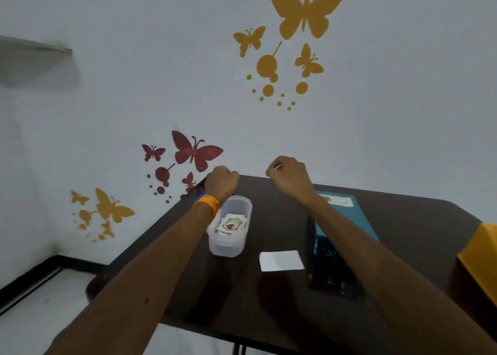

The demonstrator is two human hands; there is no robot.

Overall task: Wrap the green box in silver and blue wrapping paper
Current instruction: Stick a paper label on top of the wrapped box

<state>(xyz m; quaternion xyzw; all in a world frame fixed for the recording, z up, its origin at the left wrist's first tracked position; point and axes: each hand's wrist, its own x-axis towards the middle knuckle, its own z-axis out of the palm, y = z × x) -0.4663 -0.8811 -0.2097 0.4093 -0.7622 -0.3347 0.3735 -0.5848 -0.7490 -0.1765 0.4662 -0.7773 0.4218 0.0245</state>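
Above far table (269, 301) edge, both hands (221, 181) (289, 178)

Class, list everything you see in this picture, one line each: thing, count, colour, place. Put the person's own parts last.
table: one, dark brown, lower centre.
plastic tub: one, translucent white, table's left part, printed cards inside.
paper slip: one, white, table centre.
flat teal item: one, teal with pale label, right of the slip, under the right forearm.
yellow object: one, right edge, cut off.
butterfly decals: several, yellow and dark red, wall.
bangles: orange, left wrist.
left hand: fingers curled, over table's far edge.
right hand: fingers curled, raised; contents unclear.
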